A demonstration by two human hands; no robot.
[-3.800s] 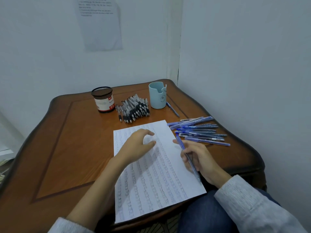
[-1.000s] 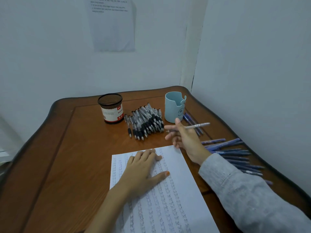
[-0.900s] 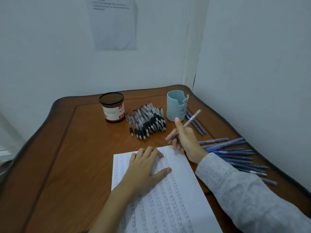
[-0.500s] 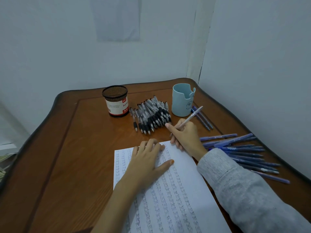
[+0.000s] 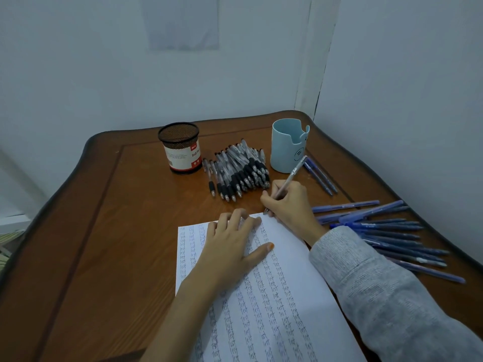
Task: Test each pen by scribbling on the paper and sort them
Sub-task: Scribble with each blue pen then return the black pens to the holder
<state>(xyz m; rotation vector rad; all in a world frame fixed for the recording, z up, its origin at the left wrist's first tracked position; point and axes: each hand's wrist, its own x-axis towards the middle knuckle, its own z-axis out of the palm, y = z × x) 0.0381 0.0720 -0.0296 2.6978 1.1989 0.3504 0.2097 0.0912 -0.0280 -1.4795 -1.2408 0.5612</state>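
Right now the person's right hand (image 5: 290,205) is gripping a slim clear-barrelled pen (image 5: 292,176) between curled fingers and thumb, and its tip is touching down at the far right corner of the white sheet of paper (image 5: 274,296), which is carrying columns of scribbles. The left hand (image 5: 232,246) is lying flat on the sheet near its far edge, fingers straight and spread, thumb pointing right. Just beyond the paper's far edge, a heap of black-gripped clear pens (image 5: 240,171) is lying between a black mesh pen pot with a red-and-white label (image 5: 180,150) and a pale blue plastic cup (image 5: 287,147). Two blue pens (image 5: 321,176) are lying beside the cup, and a spread of blue stick pens (image 5: 386,236) is crowding the right edge of the brown wooden table (image 5: 104,231), partly under the grey knitted sleeve (image 5: 379,296). Bare wood is stretching left of the sheet to the table's curved rim.
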